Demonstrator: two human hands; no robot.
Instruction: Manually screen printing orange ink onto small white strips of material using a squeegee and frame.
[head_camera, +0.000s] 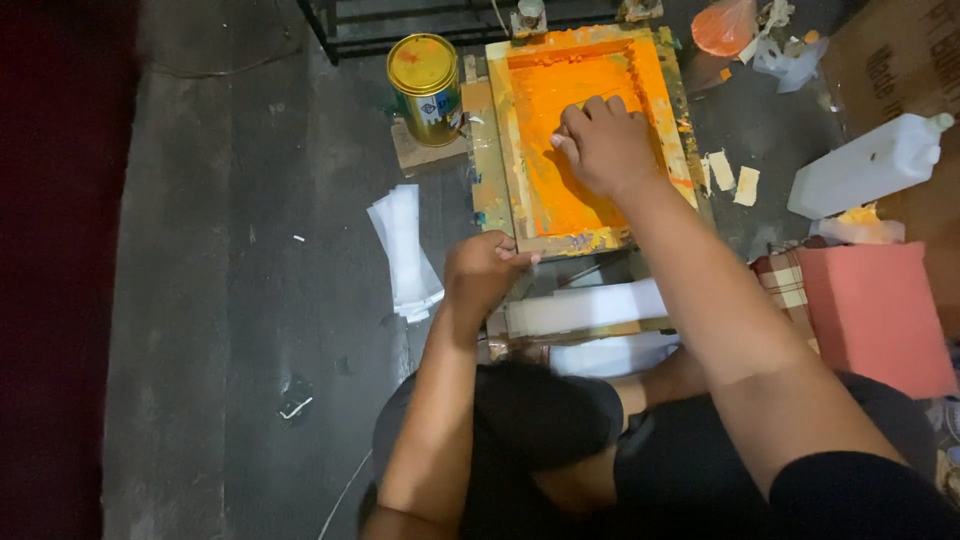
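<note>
1. While the right hand (605, 145) pressed down inside the orange-inked screen frame (585, 140) on the floor (230, 300), its fingers were curled over something I couldn't make out.
2. Left hand (485, 270) was clamped on the frame's near edge.
3. Yellow paint can (425, 88) stood just beside the frame's far left corner.
4. White paper strips (405, 250) lay left of it.

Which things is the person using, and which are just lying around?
In use: printing frame with orange ink, held by left hand; right hand pressing inside it.

Lying about: yellow paint can, white paper stack, white plastic jug, pink board.
</note>
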